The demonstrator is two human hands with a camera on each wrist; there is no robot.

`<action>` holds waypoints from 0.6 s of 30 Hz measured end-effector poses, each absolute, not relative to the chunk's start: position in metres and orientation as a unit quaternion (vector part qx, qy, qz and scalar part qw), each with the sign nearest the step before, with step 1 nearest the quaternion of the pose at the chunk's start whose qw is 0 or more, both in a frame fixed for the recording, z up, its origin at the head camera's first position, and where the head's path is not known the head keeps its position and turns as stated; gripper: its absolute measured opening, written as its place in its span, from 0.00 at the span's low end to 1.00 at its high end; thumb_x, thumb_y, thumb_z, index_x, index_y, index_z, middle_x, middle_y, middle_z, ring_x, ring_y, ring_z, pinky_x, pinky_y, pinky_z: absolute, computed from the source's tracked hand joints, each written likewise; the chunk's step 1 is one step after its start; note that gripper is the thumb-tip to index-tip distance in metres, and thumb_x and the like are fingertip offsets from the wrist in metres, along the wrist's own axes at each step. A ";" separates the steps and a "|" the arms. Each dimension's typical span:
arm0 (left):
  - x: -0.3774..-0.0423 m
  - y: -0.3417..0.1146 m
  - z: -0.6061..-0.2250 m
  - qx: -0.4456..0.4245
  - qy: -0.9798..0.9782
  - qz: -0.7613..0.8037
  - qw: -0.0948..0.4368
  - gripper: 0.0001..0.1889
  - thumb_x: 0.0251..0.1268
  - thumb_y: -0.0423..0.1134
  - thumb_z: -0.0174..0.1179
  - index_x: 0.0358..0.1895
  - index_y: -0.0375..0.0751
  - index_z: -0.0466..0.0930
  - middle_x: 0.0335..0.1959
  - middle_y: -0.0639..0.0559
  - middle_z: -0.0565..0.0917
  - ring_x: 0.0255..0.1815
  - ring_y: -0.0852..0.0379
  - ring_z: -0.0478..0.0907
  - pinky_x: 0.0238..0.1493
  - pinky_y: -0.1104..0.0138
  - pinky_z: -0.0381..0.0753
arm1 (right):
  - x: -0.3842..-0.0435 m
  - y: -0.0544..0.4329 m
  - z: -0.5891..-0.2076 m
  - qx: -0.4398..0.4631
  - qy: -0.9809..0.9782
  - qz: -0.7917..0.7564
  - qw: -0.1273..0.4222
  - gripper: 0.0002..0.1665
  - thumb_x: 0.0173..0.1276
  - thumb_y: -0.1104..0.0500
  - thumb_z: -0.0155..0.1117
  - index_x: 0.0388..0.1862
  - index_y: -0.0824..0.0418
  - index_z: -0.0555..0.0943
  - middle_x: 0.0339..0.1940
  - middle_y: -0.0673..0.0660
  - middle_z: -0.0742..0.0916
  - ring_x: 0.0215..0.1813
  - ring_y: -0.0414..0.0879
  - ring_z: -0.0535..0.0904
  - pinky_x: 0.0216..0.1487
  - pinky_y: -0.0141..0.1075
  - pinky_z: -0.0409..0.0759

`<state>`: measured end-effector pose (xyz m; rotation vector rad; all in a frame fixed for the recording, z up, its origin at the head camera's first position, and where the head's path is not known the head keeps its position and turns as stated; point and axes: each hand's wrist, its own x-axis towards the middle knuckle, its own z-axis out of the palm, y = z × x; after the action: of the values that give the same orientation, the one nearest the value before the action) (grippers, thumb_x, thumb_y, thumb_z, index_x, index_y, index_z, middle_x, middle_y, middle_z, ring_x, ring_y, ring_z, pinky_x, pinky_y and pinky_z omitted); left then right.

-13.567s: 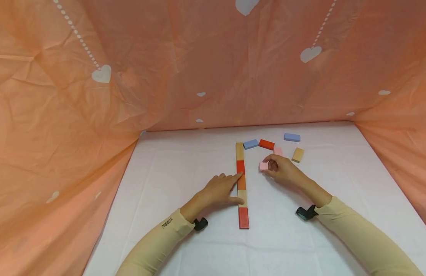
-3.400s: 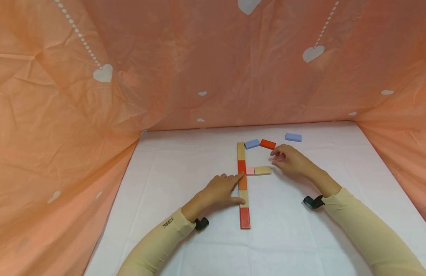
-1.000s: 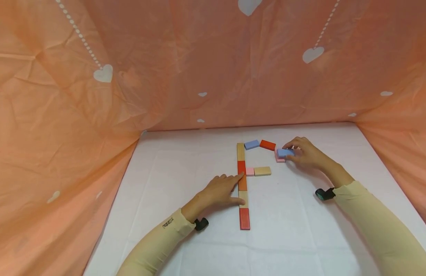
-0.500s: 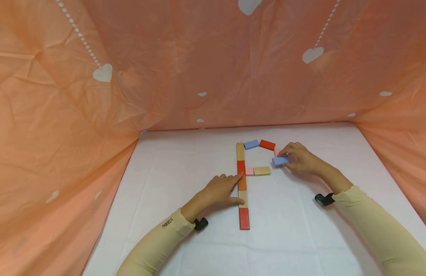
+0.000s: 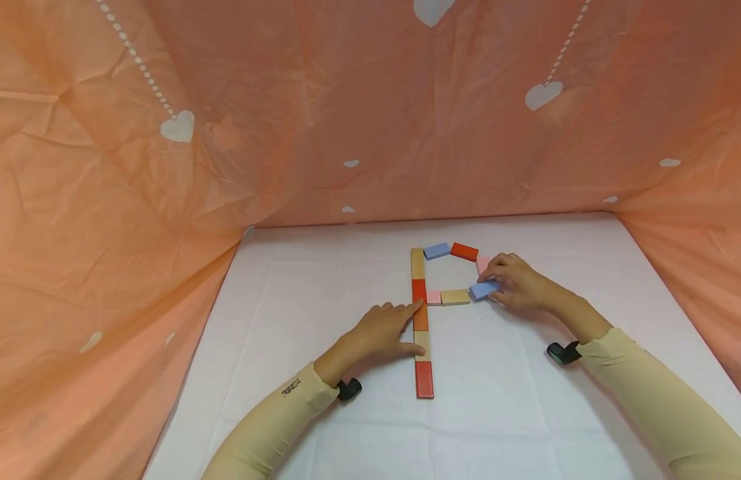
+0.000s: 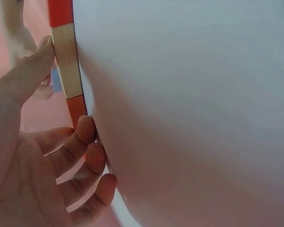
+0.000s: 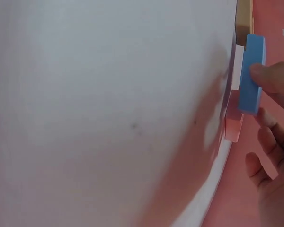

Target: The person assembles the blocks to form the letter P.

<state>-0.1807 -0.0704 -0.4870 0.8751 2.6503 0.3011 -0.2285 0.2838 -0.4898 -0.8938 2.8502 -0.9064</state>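
My right hand [image 5: 517, 283] pinches a blue wooden block [image 5: 483, 290] between thumb and fingers, at the right end of a natural wood block [image 5: 455, 297]. In the right wrist view the blue block [image 7: 251, 75] overlaps a pink block [image 7: 234, 118]. My left hand [image 5: 376, 331] rests against a straight column of flat blocks. Its index finger touches near where a red block [image 5: 419, 290] meets an orange block [image 5: 421, 319]. The thumb lies on a natural wood block [image 5: 422, 345] lower in the column; in the left wrist view the other fingers are loosely bent.
A red block [image 5: 425, 380] ends the column nearest me, and a natural one [image 5: 417, 263] tops it. From there a blue block [image 5: 437, 251], a red block [image 5: 464, 251] and a pink block [image 5: 483, 265] curve rightward. A small pink block [image 5: 433, 298] joins the column's middle.
The natural block was added to the row beside the small pink block. Lately my right hand has brought the far blue block down and left, over the pink block, to the row's end. My left hand stays.
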 end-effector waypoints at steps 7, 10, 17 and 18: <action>-0.182 -0.070 -0.486 0.309 0.930 0.108 0.167 0.55 0.65 0.69 0.70 0.88 0.50 0.56 0.78 0.47 0.76 0.72 0.45 0.74 0.74 0.50 0.71 | -0.229 0.282 -0.493 -0.282 0.918 -0.278 0.032 0.18 0.65 0.68 0.78 0.52 0.53 0.90 0.54 0.56 0.79 0.60 0.55 0.71 0.61 0.54 0.75; -0.182 -0.070 -0.486 0.310 0.930 0.106 0.168 0.55 0.65 0.70 0.69 0.88 0.50 0.55 0.78 0.47 0.76 0.71 0.46 0.75 0.74 0.50 0.71 | -0.230 0.281 -0.493 -0.280 0.919 -0.276 0.040 0.18 0.66 0.67 0.77 0.52 0.52 0.90 0.55 0.56 0.78 0.61 0.56 0.71 0.62 0.55 0.76; -0.181 -0.070 -0.486 0.309 0.930 0.110 0.169 0.54 0.65 0.69 0.70 0.88 0.50 0.56 0.77 0.47 0.76 0.71 0.46 0.75 0.74 0.50 0.71 | -0.231 0.280 -0.492 -0.288 0.918 -0.268 0.040 0.17 0.67 0.68 0.76 0.52 0.54 0.90 0.54 0.56 0.78 0.59 0.55 0.71 0.60 0.54 0.77; -0.182 -0.070 -0.486 0.310 0.930 0.109 0.168 0.54 0.65 0.69 0.70 0.88 0.50 0.56 0.77 0.47 0.76 0.71 0.46 0.75 0.74 0.50 0.71 | -0.231 0.279 -0.492 -0.290 0.918 -0.267 0.039 0.17 0.67 0.68 0.76 0.52 0.54 0.90 0.54 0.56 0.78 0.59 0.55 0.71 0.60 0.53 0.77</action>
<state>-0.1816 -0.0696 -0.4861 0.8810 2.6439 0.3091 -0.2312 0.2793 -0.4920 -0.8884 2.8150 -0.8182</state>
